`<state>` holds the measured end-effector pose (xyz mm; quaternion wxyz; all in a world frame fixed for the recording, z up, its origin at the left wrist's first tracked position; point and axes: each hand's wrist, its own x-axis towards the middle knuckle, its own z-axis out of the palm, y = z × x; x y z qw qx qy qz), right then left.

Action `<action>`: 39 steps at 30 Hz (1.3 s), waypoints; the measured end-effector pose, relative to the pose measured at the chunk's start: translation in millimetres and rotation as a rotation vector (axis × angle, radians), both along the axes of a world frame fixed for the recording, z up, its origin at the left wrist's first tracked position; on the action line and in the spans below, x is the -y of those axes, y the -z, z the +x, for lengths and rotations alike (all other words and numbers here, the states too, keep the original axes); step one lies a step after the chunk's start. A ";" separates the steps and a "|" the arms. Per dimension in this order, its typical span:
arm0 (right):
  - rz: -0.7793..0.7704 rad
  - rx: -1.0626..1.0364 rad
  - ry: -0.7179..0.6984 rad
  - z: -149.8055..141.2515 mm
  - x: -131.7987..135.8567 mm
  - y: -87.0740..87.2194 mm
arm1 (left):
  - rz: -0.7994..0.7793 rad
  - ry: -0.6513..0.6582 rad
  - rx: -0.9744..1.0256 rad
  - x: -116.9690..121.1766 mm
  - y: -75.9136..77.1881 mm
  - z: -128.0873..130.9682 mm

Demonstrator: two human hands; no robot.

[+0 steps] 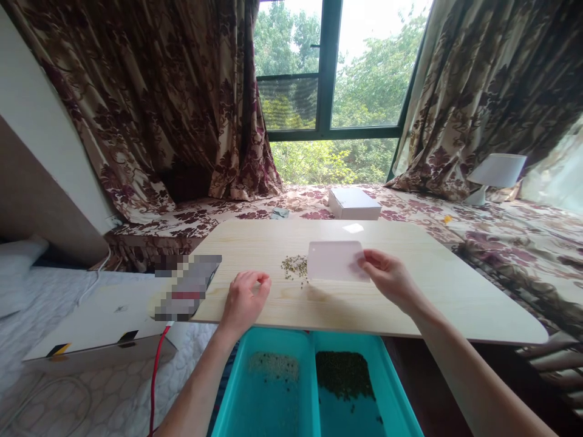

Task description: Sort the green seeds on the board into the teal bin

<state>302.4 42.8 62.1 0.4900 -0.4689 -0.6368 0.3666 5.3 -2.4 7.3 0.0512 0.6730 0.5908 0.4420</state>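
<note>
Our right hand (387,274) pinches the white card (334,261) by its right edge, left edge just beside the scattered seeds (294,266); the tabletop (455,291) stretches rightward. Our left hand (245,300) curls near the front edge, 1 teal bin (314,382) below; we cannot tell its grip.

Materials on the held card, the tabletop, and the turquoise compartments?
Card: likely thin plastic, smooth and pale; it stays flat when held at one side. Coated paperboard is possible.
Tabletop: wood-look laminate, probably; pale printed-looking grain, with a bright reflection suggesting a glossy surface.
Turquoise compartments: almost certainly molded plastic, smooth with slight sheen; uniform color, rounded corners.
</note>
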 end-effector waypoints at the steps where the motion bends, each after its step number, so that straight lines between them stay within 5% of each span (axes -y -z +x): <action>1: -0.002 -0.005 -0.004 -0.8 -0.5 0.1 | 0.001 0.000 0.000 -0.1 0.1 0.1; 22: -0.044 -0.095 -0.040 2.8 -0.3 11.5 | 0.020 0.016 0.079 -0.4 0.1 1.7; 32: -0.158 -0.193 -0.257 -51.4 -13.1 6.2 | 0.061 -0.083 0.425 7.3 -2.5 -6.2; 39: -0.228 0.032 -0.429 -102.2 -28.6 -3.5 | 0.120 -0.193 0.628 0.4 9.8 -18.2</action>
